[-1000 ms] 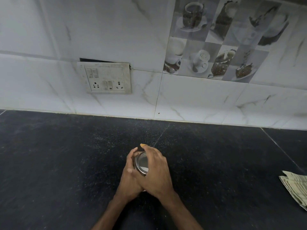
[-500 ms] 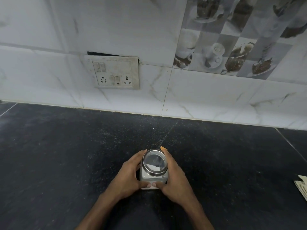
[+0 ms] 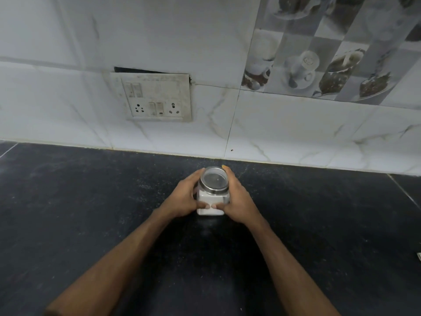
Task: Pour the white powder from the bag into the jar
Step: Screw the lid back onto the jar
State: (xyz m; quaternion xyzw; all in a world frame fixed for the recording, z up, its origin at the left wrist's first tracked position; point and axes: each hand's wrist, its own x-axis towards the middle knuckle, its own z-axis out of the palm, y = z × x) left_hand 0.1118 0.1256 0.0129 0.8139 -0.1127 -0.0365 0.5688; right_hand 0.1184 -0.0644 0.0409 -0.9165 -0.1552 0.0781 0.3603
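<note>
A small square glass jar filled with white powder stands upright on the black counter, far out near the wall. A round metal lid with a clear top sits on it. My left hand cups the jar's left side and my right hand cups its right side, both thumbs meeting on the front face. The bag shows only as a sliver at the right edge.
A white tiled wall rises just behind the jar. A dirty switch and socket plate is mounted on it, above and left of the jar. Fine white dust speckles the counter around the jar.
My right hand has come off the lid and down onto the jar's side. Both hands have pushed the jar away from me toward the wall. The bag has slid almost out of view.
</note>
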